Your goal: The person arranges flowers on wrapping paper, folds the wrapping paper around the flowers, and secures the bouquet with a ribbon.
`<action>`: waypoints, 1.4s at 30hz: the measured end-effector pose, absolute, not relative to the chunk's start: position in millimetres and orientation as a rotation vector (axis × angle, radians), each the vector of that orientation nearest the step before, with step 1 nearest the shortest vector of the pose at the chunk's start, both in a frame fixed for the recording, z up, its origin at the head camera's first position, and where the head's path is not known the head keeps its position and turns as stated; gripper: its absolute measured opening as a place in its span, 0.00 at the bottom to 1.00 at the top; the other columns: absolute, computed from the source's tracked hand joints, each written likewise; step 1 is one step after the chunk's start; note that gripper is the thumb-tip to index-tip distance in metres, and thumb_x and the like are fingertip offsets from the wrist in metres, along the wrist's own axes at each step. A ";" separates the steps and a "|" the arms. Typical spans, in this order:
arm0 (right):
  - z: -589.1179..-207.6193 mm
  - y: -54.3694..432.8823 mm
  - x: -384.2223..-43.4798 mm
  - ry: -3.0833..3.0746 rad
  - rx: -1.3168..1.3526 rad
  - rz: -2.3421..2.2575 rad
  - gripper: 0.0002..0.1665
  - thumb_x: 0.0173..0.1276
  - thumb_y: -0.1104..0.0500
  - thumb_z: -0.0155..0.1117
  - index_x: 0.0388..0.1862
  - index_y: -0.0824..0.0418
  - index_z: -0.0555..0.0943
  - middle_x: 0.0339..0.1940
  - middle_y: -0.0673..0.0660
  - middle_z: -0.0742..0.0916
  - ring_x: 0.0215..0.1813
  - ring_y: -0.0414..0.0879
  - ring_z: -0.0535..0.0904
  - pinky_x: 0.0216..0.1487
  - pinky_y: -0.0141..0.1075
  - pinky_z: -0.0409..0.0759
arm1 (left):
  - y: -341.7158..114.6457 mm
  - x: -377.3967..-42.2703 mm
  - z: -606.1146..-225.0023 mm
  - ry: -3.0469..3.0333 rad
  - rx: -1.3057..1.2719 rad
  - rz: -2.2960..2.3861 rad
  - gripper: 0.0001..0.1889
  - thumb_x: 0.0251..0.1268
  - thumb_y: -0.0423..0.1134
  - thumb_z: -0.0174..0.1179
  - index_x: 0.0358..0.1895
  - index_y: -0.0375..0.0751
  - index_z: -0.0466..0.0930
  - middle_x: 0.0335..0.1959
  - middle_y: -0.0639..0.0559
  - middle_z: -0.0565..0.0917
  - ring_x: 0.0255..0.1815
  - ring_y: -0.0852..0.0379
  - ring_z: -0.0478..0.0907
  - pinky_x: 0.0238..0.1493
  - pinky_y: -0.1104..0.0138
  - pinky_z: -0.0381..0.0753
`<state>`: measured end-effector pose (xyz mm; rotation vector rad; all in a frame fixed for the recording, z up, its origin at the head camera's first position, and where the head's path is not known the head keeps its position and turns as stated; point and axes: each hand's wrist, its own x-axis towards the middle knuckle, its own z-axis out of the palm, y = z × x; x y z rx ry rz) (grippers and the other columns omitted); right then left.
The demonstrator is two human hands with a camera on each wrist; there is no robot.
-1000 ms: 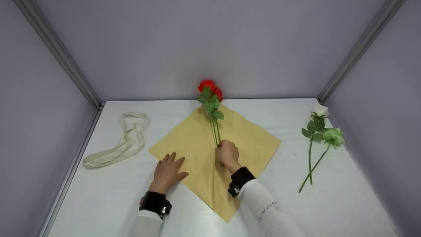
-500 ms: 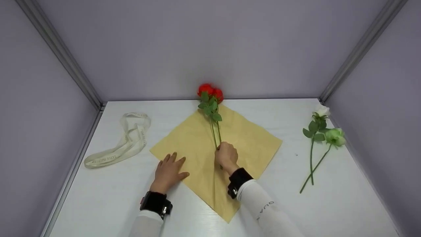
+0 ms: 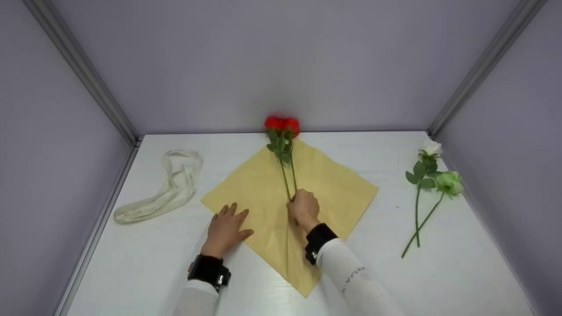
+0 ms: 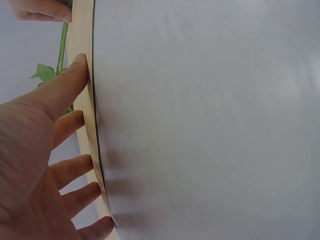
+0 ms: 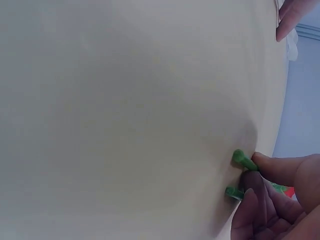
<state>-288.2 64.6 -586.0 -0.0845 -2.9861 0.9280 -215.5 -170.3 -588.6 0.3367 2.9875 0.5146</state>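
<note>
Two red roses (image 3: 282, 125) with green leaves lie across the upper part of a tan sheet of wrapping paper (image 3: 338, 188), their blooms past its far corner. My right hand (image 3: 304, 206) grips both stems low down, over the middle of the paper. In the right wrist view the cut stem ends (image 5: 240, 157) stick out between the thumb and curled fingers, close to the paper. My left hand (image 3: 226, 230) lies with spread fingers on the paper's left edge; the left wrist view shows its fingertips (image 4: 80, 59) touching that edge.
A pale printed ribbon (image 3: 175, 188) lies loosely looped on the white table (image 3: 145, 267) at the left. To the right, a white rose (image 3: 431, 147) and a green rose (image 3: 448, 182) lie with crossed stems. Grey panels (image 3: 281, 66) enclose the table at the back and sides.
The red blooms have come down slightly toward the paper and now sit side by side, with the stems spread a little apart. My left hand stays on the paper's edge.
</note>
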 end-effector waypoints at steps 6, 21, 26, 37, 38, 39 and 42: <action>-584.2 69.4 -287.7 -2.985 -0.104 1.019 0.16 0.60 0.60 0.69 0.13 0.56 0.80 0.12 0.48 0.79 0.15 0.42 0.71 0.17 0.36 0.66 | -171.0 -215.8 -589.6 2.987 0.343 0.512 0.33 0.61 0.55 0.66 0.68 0.45 0.74 0.72 0.34 0.63 0.72 0.32 0.57 0.63 0.36 0.60; -554.9 154.7 -287.5 -2.941 -0.196 0.979 0.15 0.71 0.50 0.64 0.47 0.60 0.84 0.35 0.54 0.86 0.31 0.48 0.82 0.32 0.45 0.79 | -172.8 -213.3 -593.6 2.983 0.315 0.512 0.34 0.61 0.55 0.66 0.69 0.46 0.73 0.72 0.34 0.63 0.72 0.32 0.56 0.64 0.36 0.59; -553.1 208.2 -288.5 -2.923 -0.343 0.865 0.21 0.71 0.53 0.61 0.58 0.63 0.80 0.44 0.62 0.86 0.39 0.56 0.84 0.36 0.51 0.80 | -172.2 -214.9 -591.2 2.989 0.327 0.502 0.34 0.61 0.55 0.66 0.69 0.46 0.73 0.72 0.34 0.63 0.72 0.32 0.56 0.64 0.36 0.59; -558.1 313.6 -272.4 -2.955 -0.681 0.654 0.18 0.70 0.63 0.53 0.51 0.77 0.77 0.46 0.75 0.79 0.43 0.72 0.80 0.31 0.60 0.78 | -171.2 -215.6 -591.9 2.976 0.329 0.520 0.34 0.61 0.56 0.66 0.69 0.47 0.73 0.73 0.34 0.62 0.73 0.32 0.55 0.64 0.36 0.58; -558.1 321.4 -270.2 -2.978 -0.704 0.642 0.18 0.70 0.64 0.51 0.50 0.79 0.77 0.46 0.76 0.78 0.43 0.73 0.79 0.31 0.60 0.78 | -171.0 -215.6 -591.8 2.977 0.331 0.522 0.34 0.61 0.56 0.66 0.69 0.47 0.73 0.72 0.34 0.62 0.73 0.32 0.55 0.64 0.36 0.58; -557.9 328.4 -267.9 -3.000 -0.729 0.639 0.19 0.69 0.65 0.50 0.50 0.80 0.76 0.47 0.77 0.77 0.44 0.73 0.78 0.32 0.61 0.78 | -170.9 -215.8 -591.9 2.978 0.332 0.525 0.34 0.61 0.56 0.66 0.69 0.47 0.73 0.73 0.34 0.62 0.73 0.32 0.55 0.64 0.36 0.58; -557.9 345.4 -261.2 -3.064 -0.798 0.631 0.21 0.69 0.67 0.46 0.52 0.82 0.75 0.49 0.80 0.76 0.46 0.75 0.78 0.34 0.61 0.78 | -171.0 -216.2 -592.0 2.984 0.335 0.528 0.34 0.61 0.55 0.66 0.69 0.46 0.73 0.72 0.33 0.62 0.72 0.32 0.56 0.64 0.36 0.58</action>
